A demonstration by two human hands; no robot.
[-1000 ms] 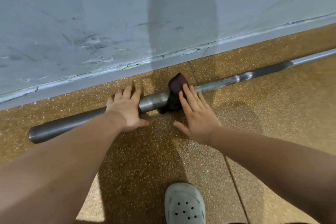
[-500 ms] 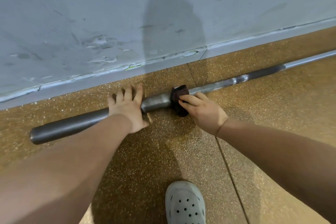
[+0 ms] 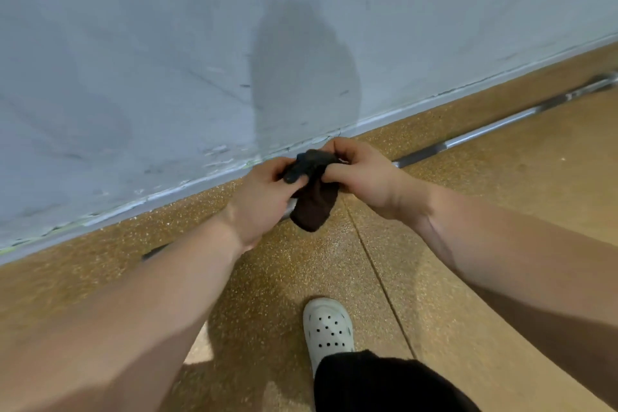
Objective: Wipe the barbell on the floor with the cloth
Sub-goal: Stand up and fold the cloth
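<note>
A long grey steel barbell [image 3: 485, 130] lies on the speckled brown floor along the foot of the wall, running from lower left to upper right. My arms and hands hide its middle and left part; a dark bit shows by my left forearm. A small dark brown cloth [image 3: 314, 197] hangs in the air above the bar. My left hand [image 3: 264, 201] and my right hand [image 3: 361, 174] both pinch its upper edge, close together, lifted off the bar.
A scuffed grey wall [image 3: 200, 60] rises right behind the barbell. A white clog [image 3: 329, 331] on a foot and a black trouser leg [image 3: 378, 381] stand on the floor below my hands. A floor seam [image 3: 378, 274] runs toward me.
Both hands have left the barbell. The right hand lifted the cloth off the bar, and the left hand came up from the sleeve and took hold of the cloth too.
</note>
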